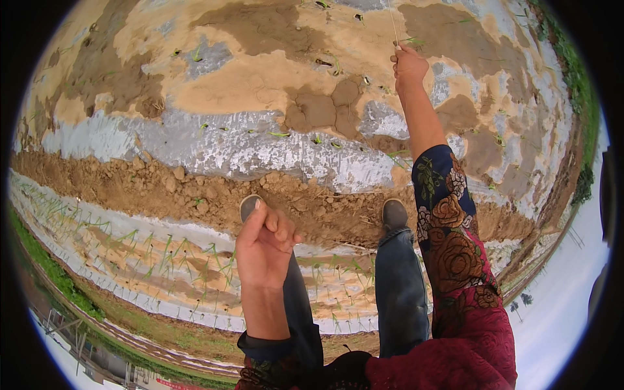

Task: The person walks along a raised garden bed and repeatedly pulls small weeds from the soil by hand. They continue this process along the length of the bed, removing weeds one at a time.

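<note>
My right hand (410, 68) reaches out over the mulched bed at the upper right, its fingers closed around the end of a thin light rod (392, 22). The rod runs up out of the picture. A green seedling (414, 40) lies just beyond that hand. Nearer to me, my left hand (265, 231) hovers in front of my leg, palm up with loosely curled fingers. Nothing shows in it. Silvery plastic mulch film (234, 141), partly coated in dried mud (312, 109), has small holes, several with green seedlings (279, 134).
A furrow of cloddy soil (161, 183) crosses the view, with my shoes (395, 213) in it. Behind me lies another film-covered bed (195, 265) with rows of upright seedlings. Green growth (575, 73) borders the field on the right. Buildings (112, 363) stand at the lower left.
</note>
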